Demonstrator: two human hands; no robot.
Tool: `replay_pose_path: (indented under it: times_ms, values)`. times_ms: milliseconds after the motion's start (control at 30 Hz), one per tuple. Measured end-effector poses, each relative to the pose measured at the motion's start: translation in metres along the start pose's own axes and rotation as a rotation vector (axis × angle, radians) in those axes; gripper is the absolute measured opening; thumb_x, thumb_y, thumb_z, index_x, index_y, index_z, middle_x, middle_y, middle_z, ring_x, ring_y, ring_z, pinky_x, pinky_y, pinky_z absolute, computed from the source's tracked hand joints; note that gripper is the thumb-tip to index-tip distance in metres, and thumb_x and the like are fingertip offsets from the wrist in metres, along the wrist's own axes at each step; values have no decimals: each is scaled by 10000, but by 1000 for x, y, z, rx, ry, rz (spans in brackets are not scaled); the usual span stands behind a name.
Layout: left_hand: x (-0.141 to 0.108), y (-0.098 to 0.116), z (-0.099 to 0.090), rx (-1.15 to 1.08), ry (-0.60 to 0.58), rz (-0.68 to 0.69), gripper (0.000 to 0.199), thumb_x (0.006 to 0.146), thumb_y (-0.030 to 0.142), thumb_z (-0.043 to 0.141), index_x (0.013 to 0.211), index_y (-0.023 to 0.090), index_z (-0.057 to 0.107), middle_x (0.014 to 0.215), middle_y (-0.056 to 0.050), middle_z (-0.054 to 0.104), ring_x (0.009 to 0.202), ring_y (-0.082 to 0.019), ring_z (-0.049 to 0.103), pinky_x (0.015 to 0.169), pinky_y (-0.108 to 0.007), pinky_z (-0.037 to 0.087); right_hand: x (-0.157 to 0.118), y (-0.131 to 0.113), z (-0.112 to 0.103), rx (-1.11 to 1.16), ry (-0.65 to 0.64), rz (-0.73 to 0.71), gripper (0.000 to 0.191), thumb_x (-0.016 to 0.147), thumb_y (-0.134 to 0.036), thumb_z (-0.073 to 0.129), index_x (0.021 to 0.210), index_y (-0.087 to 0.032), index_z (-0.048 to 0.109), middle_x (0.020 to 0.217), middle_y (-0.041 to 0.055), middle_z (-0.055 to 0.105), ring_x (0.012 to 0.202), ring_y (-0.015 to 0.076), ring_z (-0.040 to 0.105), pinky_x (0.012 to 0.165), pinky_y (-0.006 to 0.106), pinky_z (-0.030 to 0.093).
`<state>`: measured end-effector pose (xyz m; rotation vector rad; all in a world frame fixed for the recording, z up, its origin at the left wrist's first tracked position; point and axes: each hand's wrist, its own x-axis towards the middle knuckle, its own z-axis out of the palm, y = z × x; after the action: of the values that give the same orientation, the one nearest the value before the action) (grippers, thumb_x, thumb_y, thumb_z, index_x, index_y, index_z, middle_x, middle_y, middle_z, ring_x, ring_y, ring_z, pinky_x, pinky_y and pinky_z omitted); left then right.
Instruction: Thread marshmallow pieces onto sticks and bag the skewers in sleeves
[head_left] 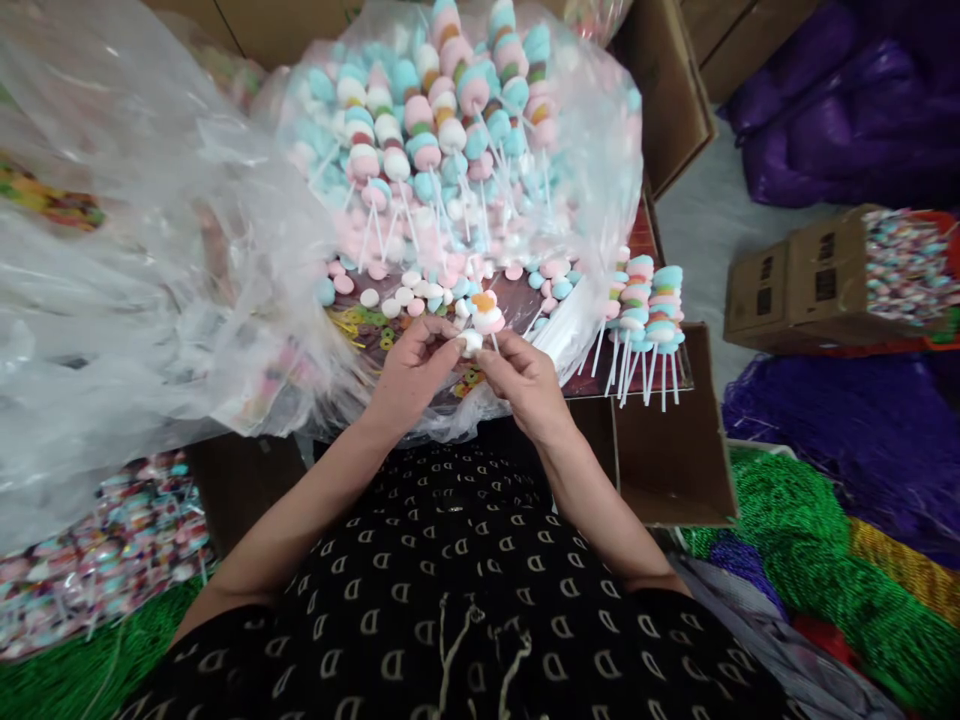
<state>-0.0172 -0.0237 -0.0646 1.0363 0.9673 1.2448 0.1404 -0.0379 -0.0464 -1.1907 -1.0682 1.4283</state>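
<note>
A small, round, white candy piece (471, 343) is pinched by the left hand (415, 370), thumb and fingertips nearly closed. Just beside it, a short skewer of pink, white and orange candies (486, 313) is gripped by its stick in the right hand's (529, 382) closed fingertips. Pastel candy discs (368, 298) are scattered beyond.

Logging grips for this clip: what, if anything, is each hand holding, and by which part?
Left hand: a white sweet, at its edge. Right hand: apparently a stick, below the sweets on it; its exact grip is hidden.
</note>
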Motion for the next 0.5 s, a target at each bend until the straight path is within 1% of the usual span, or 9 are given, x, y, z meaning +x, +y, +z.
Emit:
replay_pose_path:
  times_ms: [100,200,300,367,433,500]
  values:
    - [-2,2,-1,2,-5,0,185,875,284,813,1004,240,688,929,21,700,820,-111,658,781,-252,596,-1,-1,4,27,16,5,375,796,-550,869,957,-230,754,835,-12,700,776,144,624,732,300,550]
    - [-2,3,-4,-53,-63,-86,257,881,341,827,1106,252,740,1025,-3,759,913,-135,704,836,-285,613,-1,-1,6,34,40,40,381,819,-572,847,959,-229,756,774,-27,675,735,142,608,735,310,546]
    - [-1,4,-5,-67,-100,-134,328,828,363,881,1126,254,795,1130,-25,805,1025,-167,734,945,-334,616,0,0,8,9,65,7,425,773,-597,878,959,-232,764,771,-27,670,753,153,597,728,308,534]
    - [0,5,-5,-60,-76,-135,369,783,362,912,1123,257,817,1165,-29,818,1069,-184,742,987,-358,615,-1,0,8,-8,65,-4,430,769,-592,883,983,-238,766,782,-25,663,755,152,581,700,293,515]
    - [0,7,-4,-60,-40,-141,367,772,369,913,1111,254,827,1161,-33,825,1055,-189,749,961,-357,627,-2,-1,8,-24,29,22,409,822,-583,838,1042,-246,765,797,-23,658,692,134,534,625,271,471]
    - [1,9,-4,-57,-7,-152,321,791,377,893,1075,241,830,1098,-32,828,962,-172,749,882,-331,637,-6,-3,5,-31,-6,55,387,896,-575,758,1108,-251,758,818,-21,660,595,108,450,537,259,395]
